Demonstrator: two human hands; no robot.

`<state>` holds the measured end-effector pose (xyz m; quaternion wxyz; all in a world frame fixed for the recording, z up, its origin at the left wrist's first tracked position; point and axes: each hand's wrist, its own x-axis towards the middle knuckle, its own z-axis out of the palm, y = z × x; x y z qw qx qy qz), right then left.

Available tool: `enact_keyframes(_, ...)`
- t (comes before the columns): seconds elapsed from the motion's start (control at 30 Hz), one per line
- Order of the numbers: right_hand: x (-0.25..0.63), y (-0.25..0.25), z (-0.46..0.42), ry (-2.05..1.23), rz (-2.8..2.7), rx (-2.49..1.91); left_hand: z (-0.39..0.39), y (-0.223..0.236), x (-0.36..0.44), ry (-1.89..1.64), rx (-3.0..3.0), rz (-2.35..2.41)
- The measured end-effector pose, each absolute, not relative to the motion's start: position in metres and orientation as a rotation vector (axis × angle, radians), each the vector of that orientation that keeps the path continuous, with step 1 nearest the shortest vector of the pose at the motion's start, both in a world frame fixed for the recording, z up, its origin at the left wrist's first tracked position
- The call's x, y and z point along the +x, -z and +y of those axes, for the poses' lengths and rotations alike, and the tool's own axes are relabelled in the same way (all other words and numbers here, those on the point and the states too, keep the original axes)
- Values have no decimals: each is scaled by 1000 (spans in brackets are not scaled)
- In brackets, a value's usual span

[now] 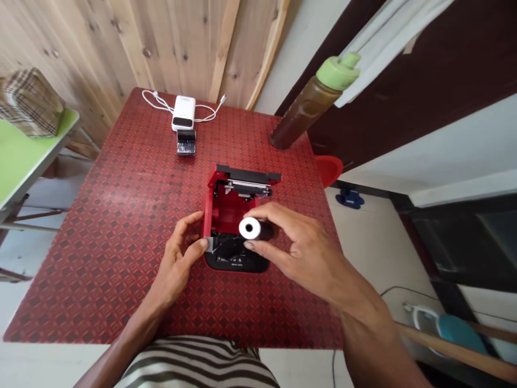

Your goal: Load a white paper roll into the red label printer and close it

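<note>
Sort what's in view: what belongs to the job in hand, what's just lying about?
In the job:
- roll, in the right hand
- open red-and-black device, touched by the left hand

Lying about:
- white power bank
- small black item, apparently
- bottle
- plaid bag

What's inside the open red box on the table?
Inside the red box, red inner surfaces show. The right hand and the roll it holds cover the right front part; anything there can't be seen.

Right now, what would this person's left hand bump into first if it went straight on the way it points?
Most likely the left wall of the open red-and-black device. The left hand looks to be right up against it, though exact contact is hard to tell.
</note>
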<state>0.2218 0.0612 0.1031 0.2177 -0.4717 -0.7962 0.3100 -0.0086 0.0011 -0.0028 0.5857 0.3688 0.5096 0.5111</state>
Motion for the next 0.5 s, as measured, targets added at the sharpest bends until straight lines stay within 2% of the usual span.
enact_keyframes(0.17, 208, -89, 71, -738, -2298, -1325, -3, -1, -7, -1226, 938, 1221)
enact_keyframes(0.37, 195, -76, 71, -469, -2475, -1490, -10, -1, -4, -1291, 1299, 1319)
enact_keyframes(0.5, 183, -74, 78, -465, -2583, -1488, -9, 0, -4, -1282, 1336, 1328)
